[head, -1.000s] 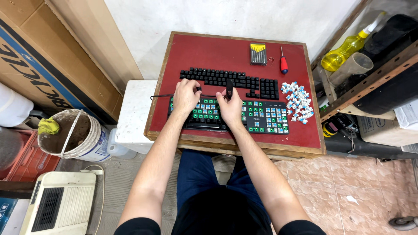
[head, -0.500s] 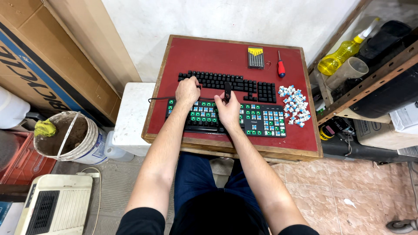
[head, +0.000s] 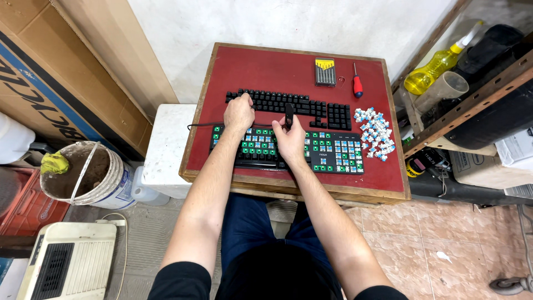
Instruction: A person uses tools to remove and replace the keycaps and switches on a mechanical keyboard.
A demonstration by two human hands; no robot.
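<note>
On a red-topped wooden table [head: 277,69] lie two keyboards. The far one is a black keyboard [head: 311,105] with its keycaps on. The near one is a keyboard base [head: 333,153] with bare green and blue switches. My left hand [head: 239,114] rests curled on the left end of the black keyboard. My right hand [head: 290,139] lies over the middle of the stripped base and grips a small black tool [head: 288,114] whose tip points at the black keyboard.
A pile of loose blue-and-white switches [head: 375,133] lies at the right. A screwdriver bit set [head: 325,72] and a red-handled screwdriver [head: 357,83] sit at the back. A dirty bucket [head: 89,175], cardboard boxes [head: 66,83] and a white box [head: 166,147] stand left; a shelf [head: 472,94] stands right.
The view has shifted slightly. My left hand has slid a little up onto the black keyboard's left end. My right hand still holds the black tool over the middle.
</note>
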